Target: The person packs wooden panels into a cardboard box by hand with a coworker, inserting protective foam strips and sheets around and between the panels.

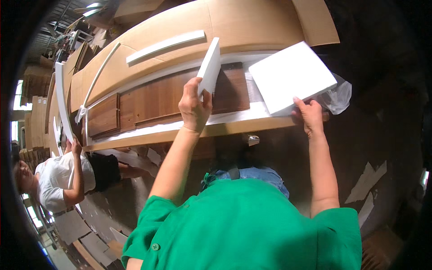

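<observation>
My left hand (193, 107) grips a narrow white foam board (210, 66), which stands tilted on edge over the carton. In my right hand (310, 116) is the near edge of a square white foam panel (292, 77), thumb on top and fingers partly hidden beneath. The panel lies over the carton's right end. Below both pieces, brown wood-grain boards (157, 100) lie in the long open cardboard carton (180, 137), lined with white sheeting.
A white foam strip (165, 47) rests on the raised cardboard flap (252, 29). Clear plastic wrap (341, 95) bunches at the carton's right end. At left, a co-worker (67, 180) holds a long white strip (62, 101). Scraps (366, 182) lie on the floor at right.
</observation>
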A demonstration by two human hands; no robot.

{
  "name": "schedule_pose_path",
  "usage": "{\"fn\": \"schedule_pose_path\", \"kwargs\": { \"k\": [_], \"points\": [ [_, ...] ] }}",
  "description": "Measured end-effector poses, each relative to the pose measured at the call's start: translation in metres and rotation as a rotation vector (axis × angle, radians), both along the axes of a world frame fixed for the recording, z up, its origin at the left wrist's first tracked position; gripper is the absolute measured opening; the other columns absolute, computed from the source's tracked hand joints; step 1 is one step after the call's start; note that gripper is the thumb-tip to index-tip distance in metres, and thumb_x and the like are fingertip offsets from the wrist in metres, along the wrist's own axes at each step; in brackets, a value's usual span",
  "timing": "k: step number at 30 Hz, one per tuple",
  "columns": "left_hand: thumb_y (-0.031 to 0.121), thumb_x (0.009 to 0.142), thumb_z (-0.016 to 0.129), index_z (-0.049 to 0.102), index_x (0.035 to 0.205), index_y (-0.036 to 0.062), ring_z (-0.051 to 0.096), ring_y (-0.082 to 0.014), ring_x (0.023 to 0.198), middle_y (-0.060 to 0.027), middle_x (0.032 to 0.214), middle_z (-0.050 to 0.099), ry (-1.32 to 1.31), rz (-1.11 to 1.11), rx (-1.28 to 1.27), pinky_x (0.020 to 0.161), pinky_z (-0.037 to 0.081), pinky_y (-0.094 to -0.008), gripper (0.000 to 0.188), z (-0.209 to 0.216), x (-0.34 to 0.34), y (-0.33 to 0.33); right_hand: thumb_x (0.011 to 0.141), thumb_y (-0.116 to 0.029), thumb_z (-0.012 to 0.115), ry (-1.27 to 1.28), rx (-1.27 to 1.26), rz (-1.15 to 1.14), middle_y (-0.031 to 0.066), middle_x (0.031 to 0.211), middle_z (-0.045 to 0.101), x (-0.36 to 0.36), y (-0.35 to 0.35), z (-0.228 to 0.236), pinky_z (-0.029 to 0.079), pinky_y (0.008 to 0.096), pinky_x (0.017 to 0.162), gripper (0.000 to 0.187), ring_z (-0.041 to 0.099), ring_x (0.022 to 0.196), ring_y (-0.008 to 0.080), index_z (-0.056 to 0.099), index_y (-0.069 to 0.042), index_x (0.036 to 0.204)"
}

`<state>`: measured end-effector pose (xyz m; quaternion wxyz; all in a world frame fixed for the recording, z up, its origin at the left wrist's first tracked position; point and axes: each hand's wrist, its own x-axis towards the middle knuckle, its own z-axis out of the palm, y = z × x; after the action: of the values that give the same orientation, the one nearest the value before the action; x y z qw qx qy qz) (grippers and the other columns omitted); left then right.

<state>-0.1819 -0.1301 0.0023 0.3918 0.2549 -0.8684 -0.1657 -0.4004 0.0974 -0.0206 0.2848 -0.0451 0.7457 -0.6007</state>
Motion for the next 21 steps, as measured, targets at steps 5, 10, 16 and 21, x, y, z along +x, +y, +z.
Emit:
{"fn": "schedule_pose_path", "kwargs": {
  "k": [5, 10, 16, 21],
  "points": [
    [-0.001, 0.073, 0.056, 0.051, 0.111, 0.0086, 0.063, -0.0317, 0.079, -0.0156, 0.104, 0.058, 0.067, 0.018, -0.129, 0.06, 0.054, -0.0369, 0.039, -0.002, 0.003, 0.021, 0.083, -0.041, 0.062, 0.111, 0.365, 0.242, 0.0062, 0.055, 0.057, 0.008, -0.013, 0.044, 0.044, 0.0231, 0.043, 0.045, 0.054, 0.045, 0.0099, 0.057, 0.0, 0.067],
    [-0.003, 0.073, 0.056, 0.052, 0.11, 0.0084, 0.063, -0.0314, 0.077, -0.0161, 0.104, 0.058, 0.067, 0.008, -0.087, 0.059, 0.054, -0.0356, 0.038, -0.01, 0.013, 0.025, 0.077, -0.042, 0.067, 0.845, 0.382, 0.302, 0.0164, 0.087, 0.066, -0.056, -0.013, 0.043, 0.051, 0.0339, 0.073, 0.046, 0.064, 0.08, 0.0242, 0.063, -0.002, 0.1],
    [-0.004, 0.076, 0.055, 0.052, 0.115, 0.008, 0.063, -0.0324, 0.081, -0.0181, 0.106, 0.057, 0.05, 0.004, -0.124, 0.062, 0.055, -0.0356, 0.041, -0.018, 0.01, 0.028, 0.064, -0.045, 0.074, 0.716, 0.8, 0.618, 0.0201, 0.125, 0.051, -0.101, -0.032, 0.012, 0.038, 0.0423, 0.099, 0.09, 0.049, 0.116, 0.0349, 0.033, -0.01, 0.137],
    [0.0, 0.082, 0.052, 0.049, 0.122, 0.0072, 0.062, -0.0342, 0.09, -0.0195, 0.11, 0.056, 0.016, -0.01, -0.057, 0.068, 0.055, -0.0374, 0.041, -0.016, 0.015, 0.031, 0.068, -0.042, 0.071, 0.868, 0.886, 0.545, 0.0227, 0.107, 0.058, -0.085, -0.017, -0.001, 0.045, 0.0378, 0.088, 0.07, 0.057, 0.102, 0.0307, 0.049, 0.002, 0.117]
  ]
}}
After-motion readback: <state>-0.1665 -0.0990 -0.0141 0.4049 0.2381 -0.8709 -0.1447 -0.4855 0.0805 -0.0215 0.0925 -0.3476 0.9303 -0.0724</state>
